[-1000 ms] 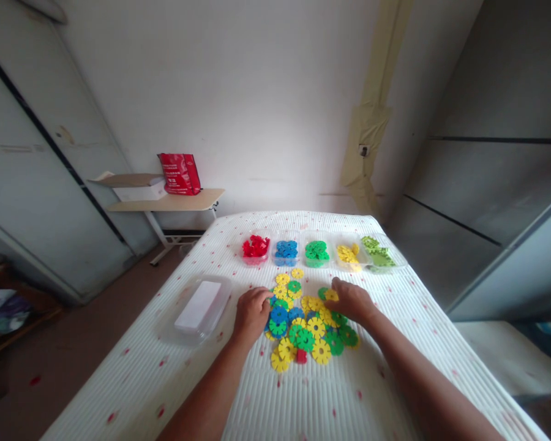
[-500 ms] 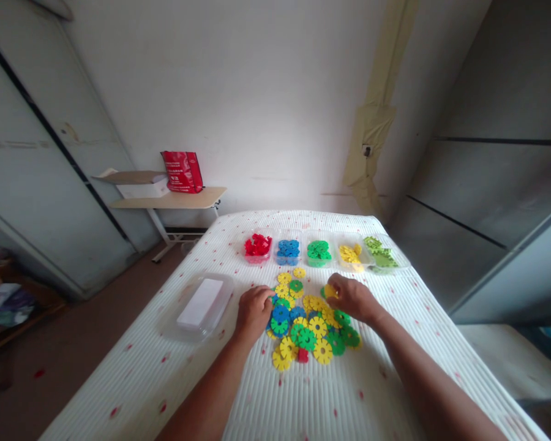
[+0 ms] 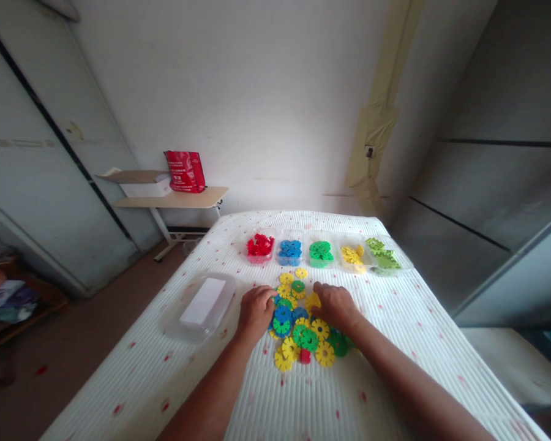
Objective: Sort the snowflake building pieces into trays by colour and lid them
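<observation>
A loose pile of notched plastic discs in yellow, green and blue lies in the middle of the table, with a small red block (image 3: 305,356) at its near edge. My left hand (image 3: 257,309) rests at the pile's left side, fingers curled and closed, fingertips against blue and green discs; what they pinch, if anything, is hidden. On the pile's right side, my right hand (image 3: 337,306) has its fingers closed on a yellow notched disc (image 3: 313,300). Beneath that wrist some green discs (image 3: 338,344) are partly covered.
Behind the pile stands a row of clear containers: red pieces (image 3: 260,246), blue discs (image 3: 290,252), green discs (image 3: 321,251), yellow pieces (image 3: 352,255) and light green pieces (image 3: 383,254). To the left, a white block (image 3: 202,302) sits on a clear lid (image 3: 223,306).
My right hand has moved left and slightly nearer, from the pile's upper right to over its yellow discs. My left hand stays in nearly the same place. The view has shifted slightly.
</observation>
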The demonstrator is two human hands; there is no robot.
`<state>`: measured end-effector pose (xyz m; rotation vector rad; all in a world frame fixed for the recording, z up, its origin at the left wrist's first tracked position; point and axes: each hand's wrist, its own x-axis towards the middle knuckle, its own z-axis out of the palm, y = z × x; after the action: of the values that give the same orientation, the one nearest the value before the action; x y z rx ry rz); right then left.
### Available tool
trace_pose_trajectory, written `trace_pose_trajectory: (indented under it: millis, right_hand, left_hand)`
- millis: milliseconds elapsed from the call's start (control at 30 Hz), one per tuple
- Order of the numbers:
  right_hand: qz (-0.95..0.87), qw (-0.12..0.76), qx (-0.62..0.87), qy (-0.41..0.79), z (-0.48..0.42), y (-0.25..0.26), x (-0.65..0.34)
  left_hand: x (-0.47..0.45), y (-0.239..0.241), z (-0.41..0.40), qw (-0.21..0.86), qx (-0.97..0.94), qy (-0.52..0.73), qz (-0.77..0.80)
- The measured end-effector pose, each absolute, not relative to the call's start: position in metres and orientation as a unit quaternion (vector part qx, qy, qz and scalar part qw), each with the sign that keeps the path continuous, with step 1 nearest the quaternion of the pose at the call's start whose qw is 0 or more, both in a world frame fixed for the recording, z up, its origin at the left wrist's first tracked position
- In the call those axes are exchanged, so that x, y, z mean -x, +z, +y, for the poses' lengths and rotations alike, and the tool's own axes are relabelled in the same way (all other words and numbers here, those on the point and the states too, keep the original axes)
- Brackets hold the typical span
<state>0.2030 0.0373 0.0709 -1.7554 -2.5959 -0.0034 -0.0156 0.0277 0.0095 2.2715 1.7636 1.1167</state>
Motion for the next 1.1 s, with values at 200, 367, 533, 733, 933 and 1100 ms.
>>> trace_pose_trajectory:
  millis: [200,367,533,733,933,1100]
  right_hand:
    - [-0.825,0.046,0.563,-0.012,0.033,0.07,-0.209]
    - [-0.78,0.107,0.614,-0.055,0.049,0.093,-0.238]
    - [-0.678,0.151,0.713,-0.094,0.095,0.12,-0.274]
    - [-0.671,0.149,0.718,-0.105,0.121,0.115,-0.288]
    - [-0.71,0.272,0.609,-0.223,0.09,0.087,-0.29]
    - [-0.803,0.263,0.499,-0.191,0.067,0.048,-0.289]
  left_hand:
    - [0.017,0.009,0.029,0.027,-0.74,0.362,0.566]
    - [0.017,0.007,0.029,0.033,-0.738,0.362,0.568]
    - [0.016,0.007,0.029,0.034,-0.733,0.364,0.574]
    - [0.017,0.008,0.029,0.041,-0.731,0.359,0.579]
    - [0.016,0.009,0.028,0.047,-0.729,0.355,0.583]
    - [0.015,0.01,0.027,0.05,-0.727,0.35,0.588]
